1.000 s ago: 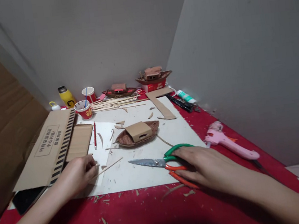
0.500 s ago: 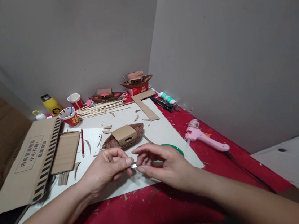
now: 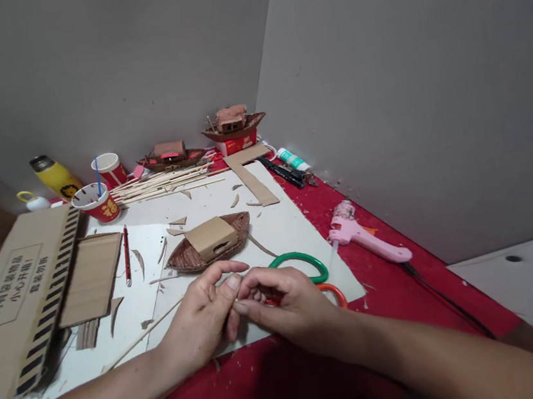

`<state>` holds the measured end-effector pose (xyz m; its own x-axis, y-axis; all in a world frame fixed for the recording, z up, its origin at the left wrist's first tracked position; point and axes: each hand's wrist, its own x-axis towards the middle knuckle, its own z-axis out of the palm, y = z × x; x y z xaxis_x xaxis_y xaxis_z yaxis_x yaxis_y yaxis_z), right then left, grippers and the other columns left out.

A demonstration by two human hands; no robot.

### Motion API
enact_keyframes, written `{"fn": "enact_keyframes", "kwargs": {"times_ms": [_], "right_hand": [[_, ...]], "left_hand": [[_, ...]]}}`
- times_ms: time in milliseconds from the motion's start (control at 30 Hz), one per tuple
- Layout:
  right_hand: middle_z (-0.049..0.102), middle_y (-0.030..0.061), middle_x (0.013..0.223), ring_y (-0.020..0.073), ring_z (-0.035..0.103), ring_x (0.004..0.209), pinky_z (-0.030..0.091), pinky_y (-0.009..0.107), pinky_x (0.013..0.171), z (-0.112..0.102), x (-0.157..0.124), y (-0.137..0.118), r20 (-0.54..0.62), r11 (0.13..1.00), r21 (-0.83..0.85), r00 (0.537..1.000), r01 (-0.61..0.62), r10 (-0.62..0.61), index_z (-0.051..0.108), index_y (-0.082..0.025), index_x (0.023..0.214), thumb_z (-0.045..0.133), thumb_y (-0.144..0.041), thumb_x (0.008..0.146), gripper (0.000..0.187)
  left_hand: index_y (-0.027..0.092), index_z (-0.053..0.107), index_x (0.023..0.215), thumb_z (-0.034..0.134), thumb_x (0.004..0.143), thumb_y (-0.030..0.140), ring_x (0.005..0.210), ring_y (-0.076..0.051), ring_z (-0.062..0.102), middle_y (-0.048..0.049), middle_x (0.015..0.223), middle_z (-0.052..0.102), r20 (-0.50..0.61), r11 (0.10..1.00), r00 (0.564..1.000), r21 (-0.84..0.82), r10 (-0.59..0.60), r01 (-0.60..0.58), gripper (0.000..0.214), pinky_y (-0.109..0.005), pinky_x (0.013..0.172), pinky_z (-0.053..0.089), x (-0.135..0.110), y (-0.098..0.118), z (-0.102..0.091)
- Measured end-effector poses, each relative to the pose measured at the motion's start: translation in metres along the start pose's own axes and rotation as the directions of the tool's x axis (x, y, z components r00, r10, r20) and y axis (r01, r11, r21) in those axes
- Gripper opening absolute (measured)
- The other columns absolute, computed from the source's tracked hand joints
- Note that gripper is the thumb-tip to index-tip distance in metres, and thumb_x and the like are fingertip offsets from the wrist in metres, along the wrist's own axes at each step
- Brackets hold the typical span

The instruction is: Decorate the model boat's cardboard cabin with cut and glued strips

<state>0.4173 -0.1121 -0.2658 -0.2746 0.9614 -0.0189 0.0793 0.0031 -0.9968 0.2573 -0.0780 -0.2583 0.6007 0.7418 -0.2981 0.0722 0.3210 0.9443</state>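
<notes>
My left hand (image 3: 202, 327) and my right hand (image 3: 287, 307) meet fingertip to fingertip over the front edge of the white sheet (image 3: 293, 222). Both are closed in a pinch on one end of a thin wooden stick (image 3: 138, 338), which trails down to the left across the sheet. Scissors with a green and an orange handle (image 3: 303, 261) lie just behind my right hand, their blades hidden by my fingers. A brown cardboard model boat (image 3: 208, 242) with a box-shaped cabin sits a little beyond both hands.
A pink glue gun (image 3: 368, 239) and its black cord lie on the red cloth at right. Cardboard pieces (image 3: 20, 294), a red pencil (image 3: 126, 255), paper cups (image 3: 95, 204), a yellow bottle (image 3: 54, 175), a bundle of sticks (image 3: 167, 180) and two finished boats (image 3: 232, 123) line the left and back.
My right hand left the scissors and joined my left hand at the middle. Both now pinch the stick's end, and the scissors lie behind them. The view has swung to the right.
</notes>
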Motion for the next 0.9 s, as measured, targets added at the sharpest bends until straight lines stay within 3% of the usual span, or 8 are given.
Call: {"fn": "enact_keyframes", "kwargs": {"times_ms": [100, 267, 467, 600, 700, 800, 900], "right_hand": [[0.064, 0.0000, 0.063, 0.0115, 0.056, 0.056, 0.046, 0.023, 0.057, 0.000, 0.000, 0.001, 0.013, 1.000, -0.012, 1.000, -0.007, 0.007, 0.061, -0.019, 0.076, 0.059, -0.038, 0.087, 0.023], [0.059, -0.0029, 0.062, 0.0092, 0.049, 0.053, 0.040, 0.021, 0.050, 0.001, 0.000, 0.003, -0.078, 1.000, -0.021, 0.997, -0.011, 0.009, 0.062, -0.018, 0.084, 0.065, -0.034, 0.081, 0.016], [0.064, -0.0002, 0.065, 0.0104, 0.051, 0.055, 0.044, 0.023, 0.053, 0.000, -0.004, -0.008, -0.024, 0.998, -0.047, 0.999, 0.030, -0.031, 0.063, -0.020, 0.075, 0.062, -0.031, 0.085, 0.014], [0.056, -0.0042, 0.054, 0.0087, 0.049, 0.046, 0.041, 0.020, 0.044, -0.008, -0.002, -0.010, -0.179, 0.991, 0.116, 0.980, -0.069, 0.090, 0.062, -0.019, 0.077, 0.072, -0.039, 0.078, 0.022], [0.058, -0.0047, 0.052, 0.0089, 0.052, 0.044, 0.044, 0.020, 0.042, -0.013, 0.001, -0.006, -0.255, 0.956, 0.282, 0.954, -0.082, 0.157, 0.061, -0.018, 0.077, 0.079, -0.044, 0.071, 0.032], [0.060, -0.0050, 0.053, 0.0081, 0.052, 0.043, 0.044, 0.019, 0.041, -0.014, 0.003, -0.002, -0.259, 0.931, 0.359, 0.951, -0.066, 0.168, 0.060, -0.018, 0.076, 0.081, -0.043, 0.069, 0.033], [0.061, -0.0046, 0.054, 0.0078, 0.053, 0.042, 0.043, 0.017, 0.040, -0.012, 0.001, -0.001, -0.192, 0.915, 0.389, 0.962, -0.107, 0.194, 0.060, -0.018, 0.076, 0.081, -0.043, 0.070, 0.034]], "left_hand": [[0.019, 0.052, 0.121, 0.045, 0.096, 0.049, 0.043, -0.009, 0.040, 0.0090, 0.043, 0.048, 0.008, 1.000, 1.000, -0.017, 0.011, -0.011, 0.039, -0.023, 0.056, 0.037, -0.001, 0.000, 0.000], [0.018, 0.049, 0.129, 0.042, 0.097, 0.047, 0.039, -0.010, 0.038, 0.0097, 0.041, 0.045, -0.028, 0.999, 1.000, 0.050, -0.006, 0.008, 0.044, -0.020, 0.046, 0.033, -0.005, 0.006, 0.004], [0.019, 0.052, 0.127, 0.045, 0.094, 0.053, 0.035, -0.009, 0.037, 0.0087, 0.041, 0.047, -0.027, 0.998, 0.998, 0.026, -0.055, 0.056, 0.048, -0.018, 0.038, 0.027, -0.006, 0.007, 0.003], [0.016, 0.058, 0.109, 0.049, 0.092, 0.053, 0.035, -0.008, 0.045, 0.0032, 0.050, 0.060, -0.067, 0.991, 0.998, -0.132, -0.011, 0.002, 0.041, -0.017, 0.037, 0.034, -0.006, 0.012, -0.003], [0.015, 0.061, 0.100, 0.066, 0.085, 0.042, 0.049, -0.011, 0.062, -0.0019, 0.066, 0.071, -0.104, 0.972, 0.993, -0.223, 0.056, -0.079, 0.032, -0.019, 0.047, 0.047, -0.007, 0.015, -0.006], [0.015, 0.064, 0.094, 0.078, 0.076, 0.026, 0.064, -0.014, 0.070, -0.0033, 0.074, 0.075, -0.118, 0.963, 0.991, -0.253, 0.069, -0.097, 0.025, -0.020, 0.057, 0.053, -0.009, 0.013, -0.005], [0.015, 0.066, 0.084, 0.080, 0.074, 0.025, 0.067, -0.014, 0.071, -0.0041, 0.073, 0.076, -0.155, 0.956, 0.986, -0.276, 0.058, -0.099, 0.020, -0.020, 0.059, 0.055, -0.009, 0.011, -0.003]]}}
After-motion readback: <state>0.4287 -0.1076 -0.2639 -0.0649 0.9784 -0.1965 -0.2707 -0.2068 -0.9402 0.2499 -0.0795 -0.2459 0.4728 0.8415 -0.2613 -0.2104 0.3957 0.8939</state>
